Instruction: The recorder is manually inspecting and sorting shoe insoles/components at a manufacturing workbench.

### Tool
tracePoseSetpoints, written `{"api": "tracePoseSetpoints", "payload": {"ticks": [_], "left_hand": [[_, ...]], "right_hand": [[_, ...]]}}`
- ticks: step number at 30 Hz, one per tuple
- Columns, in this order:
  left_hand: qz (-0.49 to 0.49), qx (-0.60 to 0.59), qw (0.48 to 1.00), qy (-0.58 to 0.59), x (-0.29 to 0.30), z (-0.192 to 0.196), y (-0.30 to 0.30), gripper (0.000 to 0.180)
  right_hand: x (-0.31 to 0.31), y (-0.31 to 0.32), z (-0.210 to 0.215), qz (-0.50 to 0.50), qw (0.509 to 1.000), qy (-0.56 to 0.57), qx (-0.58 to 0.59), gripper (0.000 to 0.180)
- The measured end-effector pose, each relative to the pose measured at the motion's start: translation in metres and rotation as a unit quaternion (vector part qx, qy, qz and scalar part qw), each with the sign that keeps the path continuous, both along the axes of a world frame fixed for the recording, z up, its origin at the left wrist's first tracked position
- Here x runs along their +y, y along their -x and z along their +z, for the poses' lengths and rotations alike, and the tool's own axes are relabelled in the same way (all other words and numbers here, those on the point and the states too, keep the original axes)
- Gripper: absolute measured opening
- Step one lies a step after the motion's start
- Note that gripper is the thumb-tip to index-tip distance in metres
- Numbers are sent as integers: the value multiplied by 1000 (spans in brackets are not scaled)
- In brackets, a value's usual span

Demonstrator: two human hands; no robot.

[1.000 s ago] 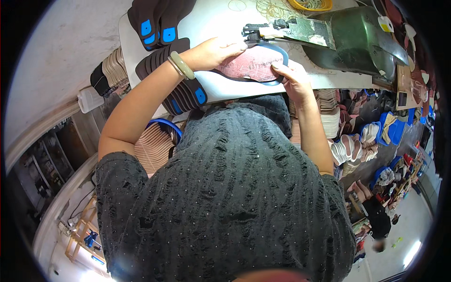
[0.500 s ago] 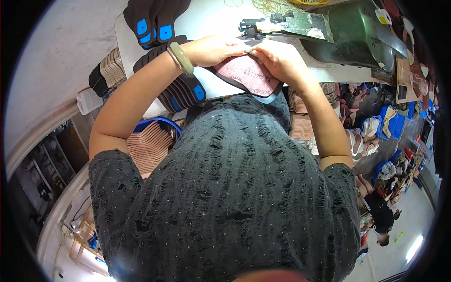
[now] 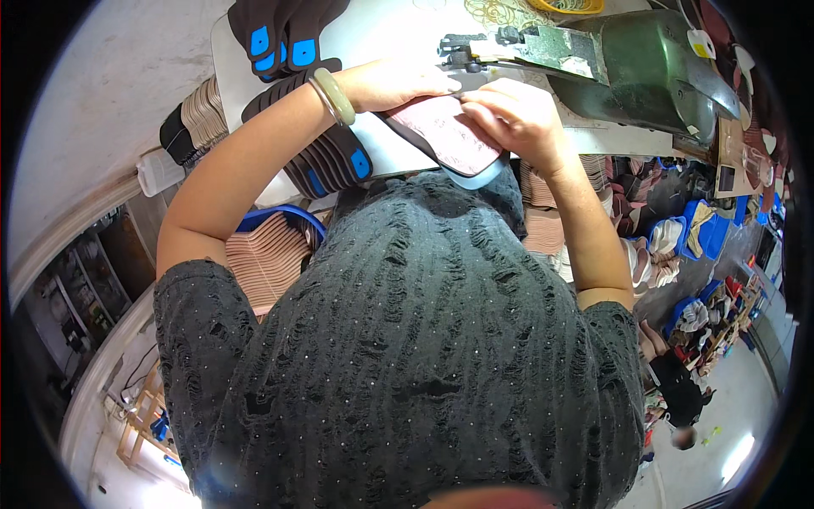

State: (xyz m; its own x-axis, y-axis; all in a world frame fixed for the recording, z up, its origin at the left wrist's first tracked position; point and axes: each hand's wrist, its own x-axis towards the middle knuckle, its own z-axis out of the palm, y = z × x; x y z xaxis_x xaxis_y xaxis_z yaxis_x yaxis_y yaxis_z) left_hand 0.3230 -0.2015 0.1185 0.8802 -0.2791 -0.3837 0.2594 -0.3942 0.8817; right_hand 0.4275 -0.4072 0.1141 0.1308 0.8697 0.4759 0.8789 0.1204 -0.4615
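A pink insole [image 3: 449, 136] with a blue edge lies on the white table [image 3: 381, 38], its tip under the needle arm of a green sewing machine [image 3: 653, 68]. My left hand [image 3: 398, 83], with a pale green bangle on the wrist, presses on the insole's far left side. My right hand [image 3: 513, 119] pinches the insole's right edge close to the machine's foot. Both hands are touching the same insole.
Dark insoles with blue patches [image 3: 284, 34] lie stacked at the table's far left, and more [image 3: 331, 161] fan out near my left forearm. A blue basket of pink insoles [image 3: 267, 250] sits below left. Bins of shoe parts [image 3: 678, 237] crowd the floor at right.
The insole has been turned and pulled closer to me, now lying diagonally. My right hand moved from its right rim to the end by the machine's foot.
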Motion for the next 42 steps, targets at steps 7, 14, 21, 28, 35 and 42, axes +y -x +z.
{"api": "tracePoseSetpoints", "payload": {"ticks": [7,14,21,28,35,42], "left_hand": [[-130,-405,876,-226,15,-33,-19,37],[-42,-280,949,-138,25,-7,-83,27],[-103,-141,977,-119,17,-6,-121,55],[-188,-128,973,-34,19,-16,-137,50],[-220,-20,975,35,20,-5,-141,29],[-231,28,968,96,22,-4,-147,25]], "right_hand": [[-43,43,-37,-62,685,131,714,39],[-17,41,-76,-100,668,89,732,31],[-10,30,-73,-103,605,34,789,34],[-11,18,-85,-107,619,1,778,30],[-2,34,-82,-149,590,-50,792,25],[1,32,-80,-147,602,-62,782,27]]}}
